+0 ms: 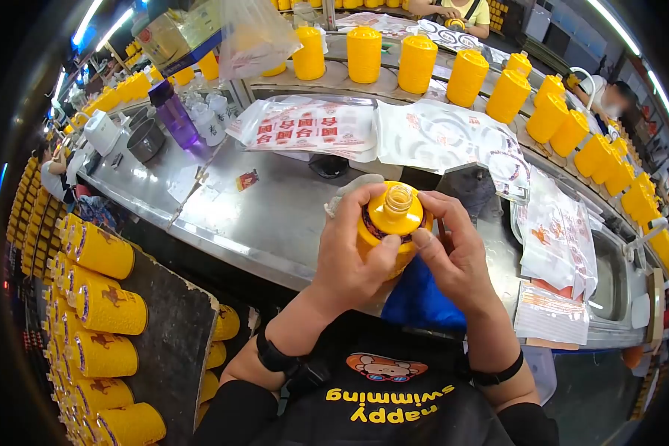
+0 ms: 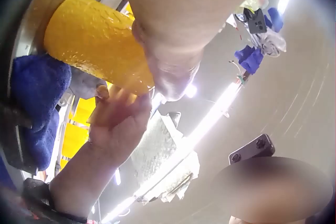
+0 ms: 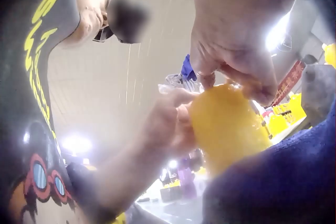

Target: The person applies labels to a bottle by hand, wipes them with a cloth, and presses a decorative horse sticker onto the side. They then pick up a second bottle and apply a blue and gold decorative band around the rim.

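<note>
A yellow bottle with a clear threaded neck stands upright between both hands, a dark patterned band round its shoulder. My left hand curls round its left side, thumb on the shoulder band; a grey cover is on one finger. At the bottle's right, my right hand has its thumb and fingertips on the band. In the left wrist view the bottle shows its textured side, with the right hand against its top end. The right wrist view shows the bottle beneath the right hand.
A blue cloth lies by the bottle on the metal table. Printed sheets cover its far side. Yellow bottles line the conveyor behind; more are stacked at the left. A purple bottle stands at the back left.
</note>
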Demonstrator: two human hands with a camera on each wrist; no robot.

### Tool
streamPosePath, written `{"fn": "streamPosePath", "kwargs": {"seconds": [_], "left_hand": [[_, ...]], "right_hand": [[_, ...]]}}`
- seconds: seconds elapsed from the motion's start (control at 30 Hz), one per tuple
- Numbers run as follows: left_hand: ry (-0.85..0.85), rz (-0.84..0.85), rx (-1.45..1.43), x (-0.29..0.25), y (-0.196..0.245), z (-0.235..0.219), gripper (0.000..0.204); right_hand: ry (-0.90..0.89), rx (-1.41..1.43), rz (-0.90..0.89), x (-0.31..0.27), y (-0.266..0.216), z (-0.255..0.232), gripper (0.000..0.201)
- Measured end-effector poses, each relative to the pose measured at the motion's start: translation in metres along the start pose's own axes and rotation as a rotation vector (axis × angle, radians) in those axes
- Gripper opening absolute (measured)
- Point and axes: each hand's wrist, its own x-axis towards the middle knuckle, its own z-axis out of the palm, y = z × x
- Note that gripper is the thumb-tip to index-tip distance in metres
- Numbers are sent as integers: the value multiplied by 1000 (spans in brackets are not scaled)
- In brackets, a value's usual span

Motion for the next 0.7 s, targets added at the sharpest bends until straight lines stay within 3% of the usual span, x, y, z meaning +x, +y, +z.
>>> {"fn": "streamPosePath", "kwargs": {"seconds": [0.07, 0.17, 0.27, 0.4, 0.5, 0.57, 0.6, 0.7], "left_hand": [[21, -91, -278, -2, -7, 2, 49], [-11, -122, -435, -7, -14, 3, 49], [-38, -115, -450, -7, -15, 2, 48], [-28, -75, -484, -9, -26, 2, 44], [91, -6, -663, -4, -21, 2, 39], [149, -50, -620, -4, -31, 1, 36], [180, -70, -599, -3, -34, 0, 36], [50, -176, -780, 9, -31, -1, 37]], "right_hand": [[0, 10, -14, 1, 1, -1, 37], [13, -239, -158, 3, -2, -1, 38], [7, -256, -135, 4, -2, 1, 41], [-23, -8, 4, 4, 3, -4, 47], [-37, -44, -6, 2, 1, -5, 51], [-36, -174, -120, 3, 0, -3, 53], [-33, -157, -78, 4, -1, -1, 54], [-12, -75, 60, 2, -8, 7, 53]]}}
